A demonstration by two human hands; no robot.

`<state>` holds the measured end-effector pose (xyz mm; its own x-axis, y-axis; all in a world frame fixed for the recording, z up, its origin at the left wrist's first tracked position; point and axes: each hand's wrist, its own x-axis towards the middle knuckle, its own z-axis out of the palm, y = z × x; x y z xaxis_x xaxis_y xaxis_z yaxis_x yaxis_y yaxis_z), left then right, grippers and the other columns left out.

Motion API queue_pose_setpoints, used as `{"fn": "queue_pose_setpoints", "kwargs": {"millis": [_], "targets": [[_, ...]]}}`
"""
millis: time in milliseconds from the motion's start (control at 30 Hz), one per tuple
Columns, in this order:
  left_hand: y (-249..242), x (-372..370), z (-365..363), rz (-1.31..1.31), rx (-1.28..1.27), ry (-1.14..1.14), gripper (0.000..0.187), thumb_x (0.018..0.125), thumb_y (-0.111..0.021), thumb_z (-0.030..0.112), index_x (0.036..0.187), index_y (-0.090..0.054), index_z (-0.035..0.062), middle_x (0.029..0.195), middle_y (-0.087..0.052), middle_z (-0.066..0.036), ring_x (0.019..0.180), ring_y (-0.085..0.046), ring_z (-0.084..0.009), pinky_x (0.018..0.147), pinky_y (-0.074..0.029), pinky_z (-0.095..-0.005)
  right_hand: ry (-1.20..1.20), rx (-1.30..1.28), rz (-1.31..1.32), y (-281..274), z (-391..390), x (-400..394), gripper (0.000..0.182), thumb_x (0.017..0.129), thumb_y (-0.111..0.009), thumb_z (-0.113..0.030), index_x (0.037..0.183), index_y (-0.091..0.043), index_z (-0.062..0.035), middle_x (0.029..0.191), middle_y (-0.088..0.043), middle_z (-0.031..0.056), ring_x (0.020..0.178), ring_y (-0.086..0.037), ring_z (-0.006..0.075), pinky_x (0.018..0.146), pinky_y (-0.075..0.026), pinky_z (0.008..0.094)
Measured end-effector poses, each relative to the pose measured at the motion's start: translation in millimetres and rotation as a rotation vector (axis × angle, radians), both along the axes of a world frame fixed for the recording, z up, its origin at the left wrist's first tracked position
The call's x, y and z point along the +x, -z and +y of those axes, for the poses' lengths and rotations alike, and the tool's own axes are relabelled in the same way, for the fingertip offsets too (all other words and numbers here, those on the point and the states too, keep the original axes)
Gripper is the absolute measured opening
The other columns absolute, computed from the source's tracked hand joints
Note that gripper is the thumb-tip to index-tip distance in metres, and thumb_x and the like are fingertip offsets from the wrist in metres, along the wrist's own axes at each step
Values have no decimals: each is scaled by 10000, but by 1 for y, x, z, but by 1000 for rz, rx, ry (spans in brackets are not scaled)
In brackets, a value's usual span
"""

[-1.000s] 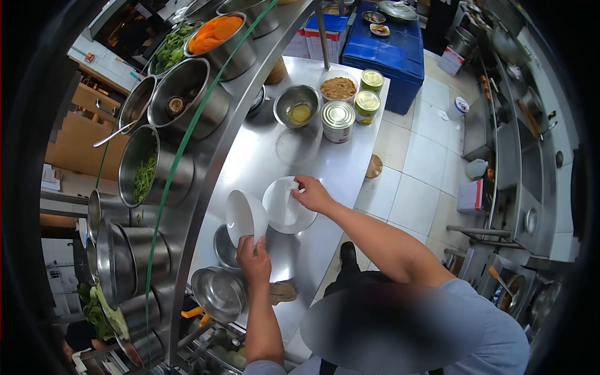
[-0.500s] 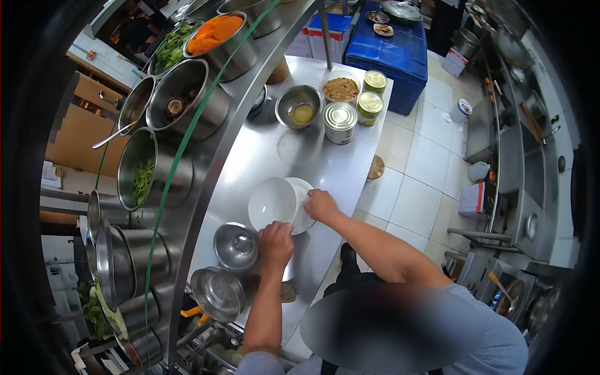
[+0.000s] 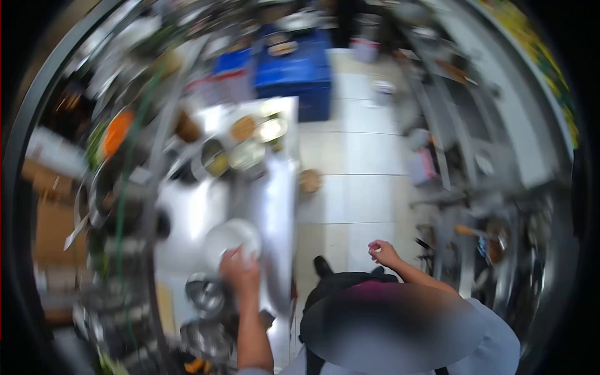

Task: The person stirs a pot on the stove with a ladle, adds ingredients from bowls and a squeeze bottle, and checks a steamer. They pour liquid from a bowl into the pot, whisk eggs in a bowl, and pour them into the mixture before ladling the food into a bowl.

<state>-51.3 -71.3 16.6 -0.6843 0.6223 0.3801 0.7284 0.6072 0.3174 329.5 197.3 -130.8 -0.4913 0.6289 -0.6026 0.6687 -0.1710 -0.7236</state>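
Motion blurs the view. My left hand (image 3: 240, 272) is at the near edge of a white bowl or plate (image 3: 240, 235) on the steel table (image 3: 279, 206); the blur hides whether its fingers grip it. Off to the right, my right hand (image 3: 382, 252) is over the floor beside the table, fingers curled, and I cannot make out whether anything is in them. Just left of my left hand is a metal bowl (image 3: 205, 294).
Cans (image 3: 272, 130), a tub of brown food (image 3: 243, 128) and a metal bowl (image 3: 215, 157) stand at the table's far end. Left is a shelf of metal containers. A blue chest (image 3: 292, 78) is beyond; a stove with a pan (image 3: 498, 245) is at right.
The view has turned to the right and blurred. My right hand has left the white dishes and moved right, over the floor. My left hand remains at the dishes.
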Motion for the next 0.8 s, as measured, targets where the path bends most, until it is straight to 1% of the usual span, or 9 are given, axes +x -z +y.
{"fn": "queue_pose_setpoints", "kwargs": {"millis": [167,233,333,400,467,567,700,767,800], "targets": [[5,24,92,-63,136,367,130,902,-664,61,1029,-692,53,985,-633,-149,993,-581,-356,945,-424,-469,659,-68,-399,46,-49,239,227,874,-651,-196,953,-754,-10,769,-721,121,634,-704,225,572,-593,370],[8,54,145,-50,79,507,111,908,-656,51,1016,-680,39,962,-632,-142,956,-583,-347,914,-437,-463,358,206,-785,69,-103,317,292,868,-633,-277,897,-762,-17,763,-728,136,691,-722,267,678,-605,397],[-12,117,237,-138,101,908,149,887,-645,24,1027,-680,58,913,-650,-128,931,-595,-345,877,-445,-449,605,317,-1054,165,-224,401,351,869,-600,-339,797,-759,-34,775,-737,131,760,-733,278,747,-597,397],[-38,180,287,-204,115,1126,211,857,-646,-5,1052,-678,68,938,-656,-138,925,-601,-346,849,-457,-443,341,113,-970,85,-259,386,387,902,-577,-344,691,-737,-63,745,-744,88,710,-733,230,717,-594,392],[-51,251,333,-175,80,1346,232,855,-657,8,1079,-675,68,955,-654,-147,921,-600,-352,825,-463,-452,975,-195,-660,64,-283,375,402,915,-589,-356,644,-717,-89,694,-737,73,644,-720,207,700,-594,371],[-60,375,387,-240,25,1631,266,858,-678,49,1124,-666,60,960,-636,-157,899,-601,-374,791,-463,-475,1101,-330,-732,48,-299,361,396,918,-599,-404,702,-731,-99,628,-715,69,597,-707,179,685,-591,318],[6,516,441,-88,-119,1762,549,841,-739,174,1341,-547,53,1102,-621,-166,987,-617,-377,799,-500,-497,1255,-374,-542,70,-300,352,251,890,-668,-317,866,-728,-75,692,-731,101,615,-712,189,640,-597,320],[48,566,462,6,-263,1644,643,848,-736,186,1421,-471,64,1174,-601,-160,1063,-608,-377,840,-512,-508,1668,-359,-140,92,-299,345,232,850,-721,-166,1057,-684,-70,768,-726,103,644,-707,189,584,-600,349],[67,587,472,27,-271,1666,643,848,-736,186,1421,-471,64,1174,-601,-160,1063,-608,-377,840,-512,-508,1688,-369,-119,98,-293,347,232,850,-721,-166,1057,-684,-70,768,-726,103,644,-707,189,584,-600,349]]}}
